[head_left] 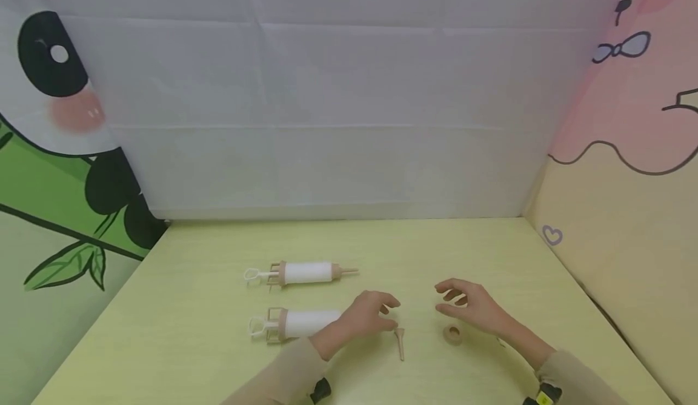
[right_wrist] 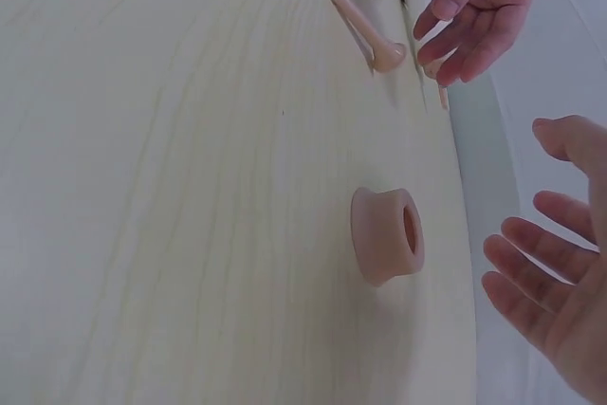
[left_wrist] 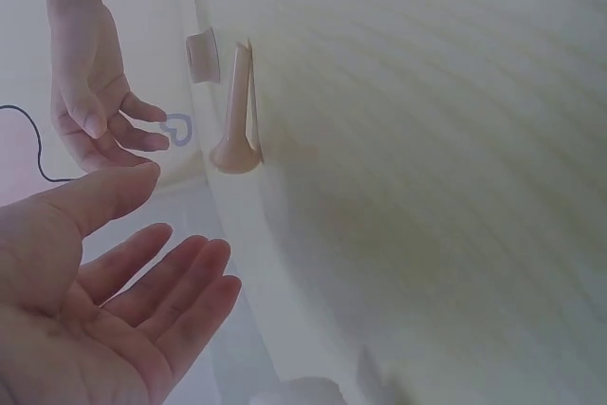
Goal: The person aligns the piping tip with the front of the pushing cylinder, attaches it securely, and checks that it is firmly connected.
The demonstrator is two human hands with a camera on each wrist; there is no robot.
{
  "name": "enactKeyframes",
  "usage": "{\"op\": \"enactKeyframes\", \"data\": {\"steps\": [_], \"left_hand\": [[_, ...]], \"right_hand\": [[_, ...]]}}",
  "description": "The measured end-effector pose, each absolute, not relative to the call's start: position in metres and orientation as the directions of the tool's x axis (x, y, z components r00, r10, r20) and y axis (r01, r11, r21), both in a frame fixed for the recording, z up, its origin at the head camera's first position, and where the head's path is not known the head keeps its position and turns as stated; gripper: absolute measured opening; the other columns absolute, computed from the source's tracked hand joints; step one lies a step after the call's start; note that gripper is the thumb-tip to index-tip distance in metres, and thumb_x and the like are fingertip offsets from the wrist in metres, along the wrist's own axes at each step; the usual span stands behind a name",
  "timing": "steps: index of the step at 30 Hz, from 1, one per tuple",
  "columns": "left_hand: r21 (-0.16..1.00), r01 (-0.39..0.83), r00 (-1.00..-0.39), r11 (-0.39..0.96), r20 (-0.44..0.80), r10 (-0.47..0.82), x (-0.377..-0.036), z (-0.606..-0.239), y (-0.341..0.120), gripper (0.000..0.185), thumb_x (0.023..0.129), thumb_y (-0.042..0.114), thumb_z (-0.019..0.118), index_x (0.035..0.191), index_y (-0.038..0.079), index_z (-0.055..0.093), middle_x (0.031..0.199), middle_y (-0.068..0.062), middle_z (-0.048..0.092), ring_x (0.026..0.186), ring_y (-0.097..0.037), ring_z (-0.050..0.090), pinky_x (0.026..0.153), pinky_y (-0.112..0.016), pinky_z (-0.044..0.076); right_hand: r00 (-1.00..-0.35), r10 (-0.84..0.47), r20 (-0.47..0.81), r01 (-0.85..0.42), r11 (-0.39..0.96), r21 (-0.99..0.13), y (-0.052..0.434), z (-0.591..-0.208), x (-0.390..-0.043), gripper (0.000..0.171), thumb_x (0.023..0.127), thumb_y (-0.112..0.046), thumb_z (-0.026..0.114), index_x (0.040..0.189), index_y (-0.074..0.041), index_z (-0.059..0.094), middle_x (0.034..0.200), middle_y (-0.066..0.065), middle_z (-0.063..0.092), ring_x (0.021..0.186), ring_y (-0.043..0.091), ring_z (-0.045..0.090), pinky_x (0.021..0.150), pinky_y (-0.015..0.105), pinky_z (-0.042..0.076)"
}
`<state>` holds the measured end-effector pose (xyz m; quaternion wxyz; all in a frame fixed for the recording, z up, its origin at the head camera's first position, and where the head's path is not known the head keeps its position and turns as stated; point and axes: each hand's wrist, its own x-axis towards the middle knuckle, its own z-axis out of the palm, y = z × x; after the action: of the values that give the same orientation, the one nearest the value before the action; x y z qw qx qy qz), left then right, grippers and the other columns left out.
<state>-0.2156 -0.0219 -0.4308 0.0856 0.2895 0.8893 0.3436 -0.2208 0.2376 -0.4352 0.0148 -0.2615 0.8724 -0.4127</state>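
My left hand (head_left: 366, 317) hovers with loosely bent fingers and nothing between them, just above a small tan nozzle (head_left: 400, 343) with a flared end. Its forearm side covers the front end of the nearer white-barrelled syringe-like tube (head_left: 311, 324). Over on the right, my right hand (head_left: 473, 305) is also in the air, fingers relaxed and holding nothing. Below it a tan flanged ring cap (head_left: 452, 334) lies on the table; the right wrist view shows the hole through the cap (right_wrist: 381, 239). The nozzle (right_wrist: 368, 33) lies apart from the cap.
A second syringe-like tube (head_left: 308, 273), with a white ring-handled plunger and a tan tip, lies farther back on the pale wooden table (head_left: 191, 344). A white cloth wall (head_left: 338, 120) stands behind, with printed panels at both sides.
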Motion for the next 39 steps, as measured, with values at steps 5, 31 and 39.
{"op": "enactKeyframes", "data": {"steps": [5, 31, 39], "left_hand": [[0.684, 0.436, -0.817, 0.585, 0.028, 0.576, -0.213, -0.431, -0.019, 0.026, 0.076, 0.006, 0.07, 0.1, -0.001, 0.065, 0.096, -0.01, 0.066, 0.085, -0.022, 0.063, 0.067, -0.017, 0.047], [0.611, 0.404, -0.865, 0.681, 0.013, 0.502, -0.206, -0.451, -0.008, 0.007, 0.079, 0.015, 0.069, 0.079, 0.007, 0.068, 0.074, 0.004, 0.061, 0.065, -0.003, 0.049, 0.062, -0.017, 0.042], [0.618, 0.413, -0.87, 0.669, 0.051, 0.49, -0.207, -0.451, -0.008, 0.006, 0.079, 0.013, 0.07, 0.074, 0.009, 0.071, 0.073, 0.005, 0.063, 0.065, -0.002, 0.051, 0.061, -0.016, 0.042]], "right_hand": [[-0.851, -0.504, 0.148, -0.43, 0.505, -0.748, 0.242, -0.44, -0.221, 0.036, 0.086, -0.022, 0.063, 0.114, 0.0, 0.056, 0.109, 0.015, 0.059, 0.093, 0.03, 0.058, 0.073, 0.029, 0.049], [-0.82, -0.562, 0.109, -0.416, 0.455, -0.787, 0.248, -0.448, -0.222, 0.037, 0.086, -0.023, 0.062, 0.114, 0.002, 0.056, 0.109, 0.018, 0.058, 0.093, 0.029, 0.057, 0.072, 0.027, 0.05], [-0.821, -0.561, 0.109, -0.42, 0.463, -0.781, 0.251, -0.453, -0.225, 0.038, 0.086, -0.024, 0.063, 0.114, 0.001, 0.056, 0.109, 0.017, 0.058, 0.092, 0.024, 0.057, 0.073, 0.027, 0.05]]}}
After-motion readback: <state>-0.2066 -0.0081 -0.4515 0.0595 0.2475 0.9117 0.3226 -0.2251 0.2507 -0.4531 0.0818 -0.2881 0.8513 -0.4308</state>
